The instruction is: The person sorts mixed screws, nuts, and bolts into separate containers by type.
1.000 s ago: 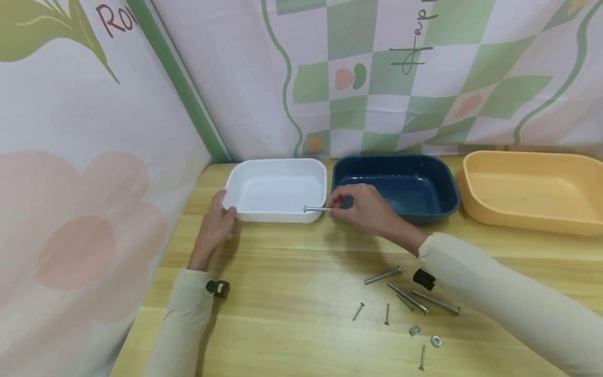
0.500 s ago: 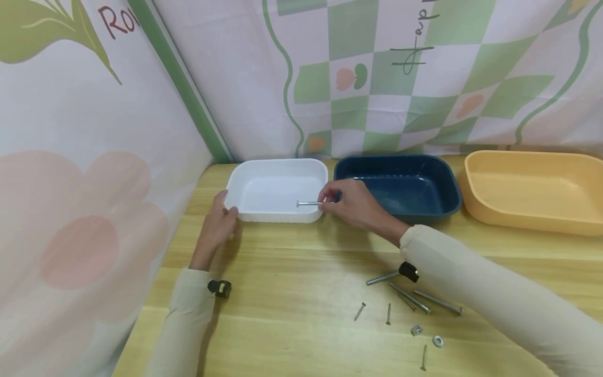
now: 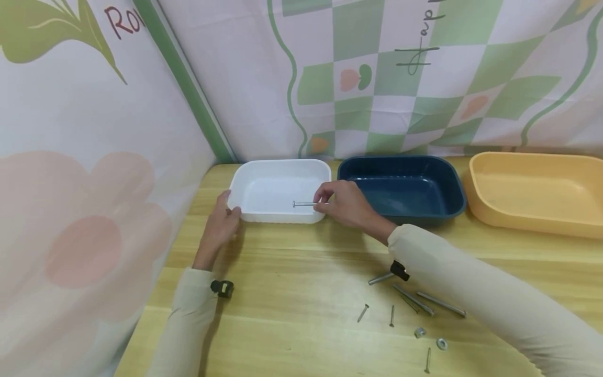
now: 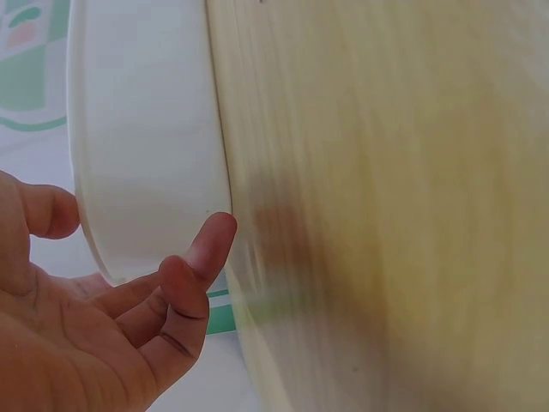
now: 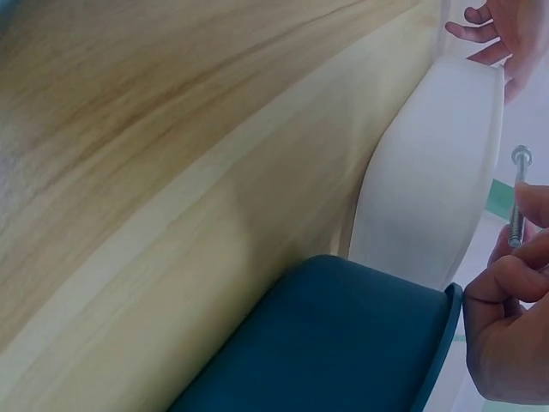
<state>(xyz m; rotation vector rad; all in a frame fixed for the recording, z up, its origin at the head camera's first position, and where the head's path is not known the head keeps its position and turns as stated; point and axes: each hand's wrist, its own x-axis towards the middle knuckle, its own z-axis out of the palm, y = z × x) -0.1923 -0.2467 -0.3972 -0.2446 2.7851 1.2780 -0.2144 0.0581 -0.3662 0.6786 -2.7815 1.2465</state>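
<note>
My right hand (image 3: 336, 201) pinches a long metal bolt (image 3: 303, 204) by its threaded end and holds it level over the white tray (image 3: 278, 217), head pointing left. In the right wrist view the bolt (image 5: 518, 193) shows between my fingertips (image 5: 525, 249), above the white tray (image 5: 429, 197). My left hand (image 3: 225, 217) rests against the tray's near left corner, thumb at the rim. The left wrist view shows its fingers (image 4: 193, 266) loosely bent beside the tray's wall (image 4: 146, 154).
A dark blue tray (image 3: 424, 209) stands right of the white one, then a yellow tray (image 3: 532, 222). Several loose bolts (image 3: 414, 299), screws (image 3: 363, 313), a nut (image 3: 419, 332) and a washer (image 3: 442, 343) lie on the wooden table (image 3: 292, 272) near my right forearm. A patterned cloth wall (image 3: 94, 157) closes off the left and back.
My right hand has carried the bolt leftward from the white tray's right edge to over its inside. The left hand has stayed at the tray's corner.
</note>
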